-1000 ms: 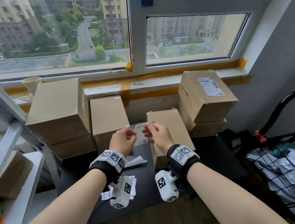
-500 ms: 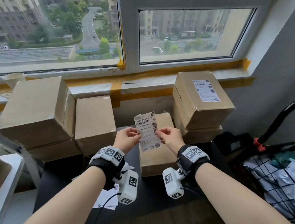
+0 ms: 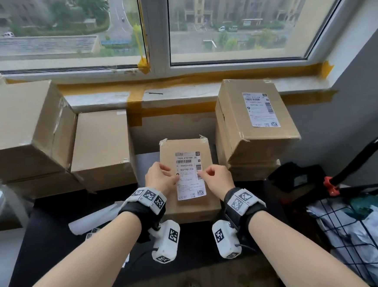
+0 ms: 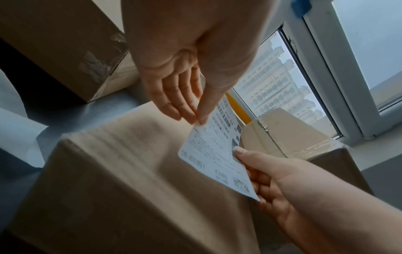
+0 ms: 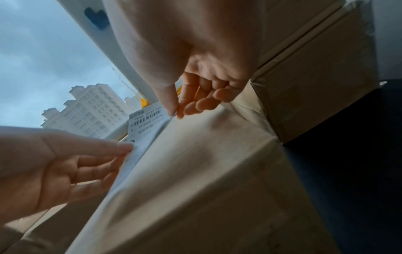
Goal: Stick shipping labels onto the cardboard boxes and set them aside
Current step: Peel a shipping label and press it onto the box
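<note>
A white shipping label hangs just above the top of a small cardboard box in the middle of the dark table. My left hand pinches the label's left edge between thumb and fingers. My right hand pinches its right edge. In the left wrist view the label is tilted, clear of the box top, with my left hand above it. The right wrist view shows my right hand pinching the label over the box.
Plain boxes are stacked at the left. A labelled box tops a stack at the right. Peeled backing paper lies on the table at the left. A wire cart with bags stands at the right. The window sill runs behind.
Both hands have brought the label from in front of the box down over the top of the small box. The view has tilted downward.
</note>
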Demonstrator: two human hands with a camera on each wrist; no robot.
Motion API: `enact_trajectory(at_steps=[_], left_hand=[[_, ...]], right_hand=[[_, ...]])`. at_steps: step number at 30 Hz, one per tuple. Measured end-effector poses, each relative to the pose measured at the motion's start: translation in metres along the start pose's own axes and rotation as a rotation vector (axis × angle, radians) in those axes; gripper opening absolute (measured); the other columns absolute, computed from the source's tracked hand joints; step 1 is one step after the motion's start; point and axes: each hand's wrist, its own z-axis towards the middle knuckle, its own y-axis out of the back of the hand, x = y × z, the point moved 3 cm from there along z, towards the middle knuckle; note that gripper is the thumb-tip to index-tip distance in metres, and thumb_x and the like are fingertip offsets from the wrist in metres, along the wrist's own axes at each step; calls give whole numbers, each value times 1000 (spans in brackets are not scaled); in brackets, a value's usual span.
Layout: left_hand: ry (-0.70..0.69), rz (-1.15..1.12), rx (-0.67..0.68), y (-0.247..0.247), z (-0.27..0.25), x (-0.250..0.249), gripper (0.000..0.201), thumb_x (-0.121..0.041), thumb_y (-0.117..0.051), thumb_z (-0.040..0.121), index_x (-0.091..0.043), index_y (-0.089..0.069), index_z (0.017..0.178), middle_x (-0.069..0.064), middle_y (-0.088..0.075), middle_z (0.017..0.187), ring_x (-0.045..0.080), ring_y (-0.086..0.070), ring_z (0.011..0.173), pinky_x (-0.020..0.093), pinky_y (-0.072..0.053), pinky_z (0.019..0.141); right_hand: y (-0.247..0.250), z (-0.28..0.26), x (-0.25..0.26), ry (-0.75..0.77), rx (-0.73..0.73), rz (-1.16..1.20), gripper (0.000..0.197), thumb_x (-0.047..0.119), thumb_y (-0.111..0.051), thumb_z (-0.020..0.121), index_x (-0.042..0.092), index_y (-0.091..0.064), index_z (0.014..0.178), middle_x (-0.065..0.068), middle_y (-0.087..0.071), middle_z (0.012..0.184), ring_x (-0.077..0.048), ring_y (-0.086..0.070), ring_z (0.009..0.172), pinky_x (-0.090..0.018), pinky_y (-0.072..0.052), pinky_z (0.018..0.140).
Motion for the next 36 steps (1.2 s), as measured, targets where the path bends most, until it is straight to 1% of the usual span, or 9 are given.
enact_trajectory(at_steps=[4,12,15,20,26,29,32,34,36], left_hand=[[-11,120,-100,-1,-2,-3,32,-16,-73,73,-19,-41,69,-1,-61,73,21,-60,78,31,-46,69],[9,194,-142,-8,-2,0,26,-20,-73,77,-15,-47,82,4,-64,85,23,-61,83,33,-49,73],[-1,207,-150,-9,0,1,26,-20,-72,77,-15,-48,84,2,-63,84,22,-59,81,30,-43,69],[-30,231,-151,-11,0,2,25,-20,-72,78,-15,-48,84,-3,-59,77,19,-56,76,29,-39,66],[-80,269,-132,1,2,5,38,-30,-78,71,-20,-50,95,-3,-59,85,21,-59,84,33,-48,74],[-132,354,-69,14,4,13,54,-35,-79,68,-24,-53,113,1,-54,112,22,-54,106,33,-45,86],[-179,382,41,19,3,23,66,-33,-81,66,-24,-54,126,0,-48,137,21,-48,123,34,-39,105],[-172,371,113,19,0,28,74,-33,-83,65,-25,-51,132,-2,-44,145,18,-45,129,30,-34,110],[-166,381,171,17,-4,31,85,-35,-83,64,-26,-43,139,-2,-43,145,16,-43,131,27,-33,109]], right_hand=[[-4,3,-2,29,12,-96,23,35,-63,85,20,-59,68,-2,-69,80,-22,-63,81,-33,-52,74],[-8,4,2,61,12,-293,24,38,-56,88,16,-59,77,-3,-66,83,-24,-61,78,-33,-52,70],[-9,4,5,62,12,-356,23,37,-54,90,18,-55,76,-2,-65,84,-23,-60,78,-31,-49,66],[-10,6,7,66,20,-416,20,36,-53,90,19,-56,80,-5,-67,93,-25,-63,85,-34,-53,73],[-1,5,6,105,-15,-532,33,43,-53,88,12,-62,92,-6,-65,97,-26,-62,92,-36,-52,77],[-2,2,13,347,-77,-589,32,38,-48,92,10,-58,105,-6,-59,109,-24,-55,102,-36,-44,86],[-23,1,19,460,175,-668,52,38,-39,97,9,-38,139,-8,-38,148,-22,-33,137,-35,-23,113],[-40,1,23,435,329,-722,59,39,-31,99,10,-18,149,-4,-14,159,-17,-11,146,-33,-6,118],[-52,1,28,426,395,-725,59,39,-27,100,12,-10,151,-2,-4,160,-15,-4,147,-33,-1,119]])
